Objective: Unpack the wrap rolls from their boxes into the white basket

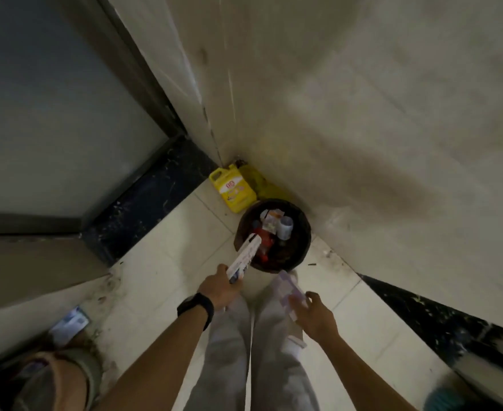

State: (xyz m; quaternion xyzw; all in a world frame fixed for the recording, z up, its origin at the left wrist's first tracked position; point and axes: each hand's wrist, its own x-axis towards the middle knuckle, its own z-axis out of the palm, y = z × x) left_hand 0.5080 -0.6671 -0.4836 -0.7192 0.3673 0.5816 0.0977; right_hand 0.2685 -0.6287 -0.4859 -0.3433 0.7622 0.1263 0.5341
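Left hand point(219, 287), grip closed on a wrap box point(243, 258), tips it over the round waste bin point(274, 235) in the floor's corner. Right hand point(315, 317) hangs open, holding nothing. Judged step: discarding 1 emptied box; next, release it.

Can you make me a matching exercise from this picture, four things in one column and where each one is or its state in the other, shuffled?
Things:
1. Long white box
2. Yellow jug
3. Round dark bin
4. Right hand

Places or states:
A. On the floor in the wall corner, behind the bin
B. Open, fingers spread, holding nothing
C. Held in the left hand, far end over the bin's rim
D. On the floor by the wall, with litter inside

Pairs: 1-C, 2-A, 3-D, 4-B
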